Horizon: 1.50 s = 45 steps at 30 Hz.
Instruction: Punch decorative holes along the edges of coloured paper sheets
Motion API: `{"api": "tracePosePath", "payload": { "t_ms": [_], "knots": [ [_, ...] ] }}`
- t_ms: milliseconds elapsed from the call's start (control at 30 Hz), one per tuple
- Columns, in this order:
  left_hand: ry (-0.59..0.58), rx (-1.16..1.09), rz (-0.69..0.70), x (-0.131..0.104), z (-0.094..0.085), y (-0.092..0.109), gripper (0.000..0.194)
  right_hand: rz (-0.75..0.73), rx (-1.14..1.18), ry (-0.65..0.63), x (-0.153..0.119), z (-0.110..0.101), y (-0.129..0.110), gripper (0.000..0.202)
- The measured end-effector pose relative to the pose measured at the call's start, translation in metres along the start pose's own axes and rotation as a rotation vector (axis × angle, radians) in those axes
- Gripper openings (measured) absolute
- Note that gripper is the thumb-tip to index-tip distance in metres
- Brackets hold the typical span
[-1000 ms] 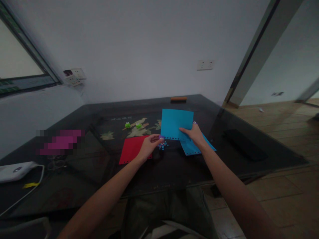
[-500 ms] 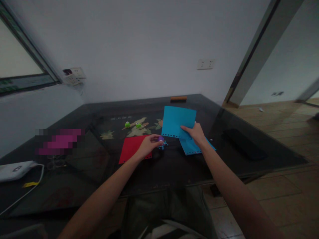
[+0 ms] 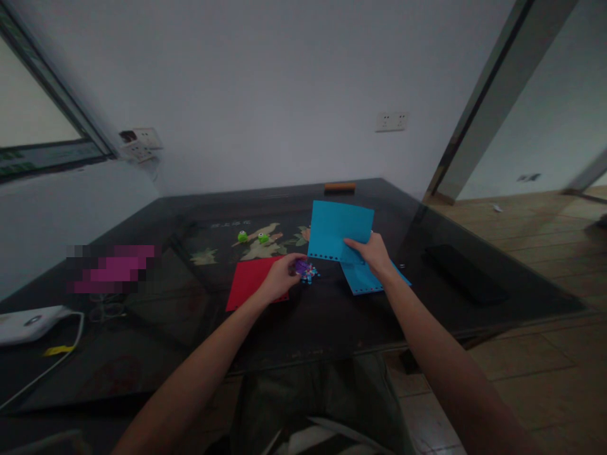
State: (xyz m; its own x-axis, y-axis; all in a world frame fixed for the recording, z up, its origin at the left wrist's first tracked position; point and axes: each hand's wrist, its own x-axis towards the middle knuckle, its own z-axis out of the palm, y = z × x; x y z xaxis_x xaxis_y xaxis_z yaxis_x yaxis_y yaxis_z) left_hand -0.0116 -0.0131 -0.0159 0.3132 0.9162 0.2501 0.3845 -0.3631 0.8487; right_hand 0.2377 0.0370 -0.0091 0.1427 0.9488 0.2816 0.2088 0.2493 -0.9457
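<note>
My right hand is closed on a blue sheet of paper, its thumb across the front. The sheet is raised and tilted, with a row of small punched holes along its lower edge. Under that hand lies another blue sheet with similar holes. My left hand curls its thumb and fingers round a small purple paper punch, partly hidden by the fingers. Small blue and pale paper bits lie right beside it. A red sheet is partly under my left hand and wrist.
Two green toy-like pieces with eyes sit beyond the red sheet. An orange-brown roll lies near the wall. At right is a flat black case; at left, a white device with a cable. The dark table has a front edge close to me.
My left hand's grip on the purple punch has shifted slightly to the left, and more coloured bits show at its fingertips. My right hand and the raised blue sheet have barely moved.
</note>
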Motion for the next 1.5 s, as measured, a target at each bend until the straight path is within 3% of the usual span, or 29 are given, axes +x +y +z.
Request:
{"api": "tracePosePath", "payload": {
  "t_ms": [367,633,767,967,1167,1300,1500],
  "knots": [
    [0.013,0.143,0.068,0.000,-0.004,-0.003,0.046,-0.002,0.042,0.010,0.001,0.000,0.001,0.045],
    [0.058,0.063,0.042,0.002,-0.003,-0.006,0.035,-0.009,0.069,0.019,0.002,0.000,0.004,0.038],
    [0.068,-0.040,-0.009,0.003,-0.003,-0.004,0.035,0.011,0.130,0.085,0.004,-0.004,0.004,0.037],
    [0.058,-0.330,-0.181,0.004,-0.005,0.000,0.047,0.001,0.364,0.256,0.008,-0.022,-0.010,0.039],
    [0.087,-0.666,-0.288,0.003,-0.002,0.008,0.043,-0.081,0.454,0.377,0.011,-0.042,-0.029,0.039],
    [0.090,-0.666,-0.302,0.006,0.001,0.013,0.046,-0.095,0.419,0.399,0.011,-0.060,-0.025,0.038],
    [0.051,-0.542,-0.265,0.020,0.005,0.025,0.045,-0.006,0.413,0.472,0.003,-0.095,0.006,0.037]
  ]
}}
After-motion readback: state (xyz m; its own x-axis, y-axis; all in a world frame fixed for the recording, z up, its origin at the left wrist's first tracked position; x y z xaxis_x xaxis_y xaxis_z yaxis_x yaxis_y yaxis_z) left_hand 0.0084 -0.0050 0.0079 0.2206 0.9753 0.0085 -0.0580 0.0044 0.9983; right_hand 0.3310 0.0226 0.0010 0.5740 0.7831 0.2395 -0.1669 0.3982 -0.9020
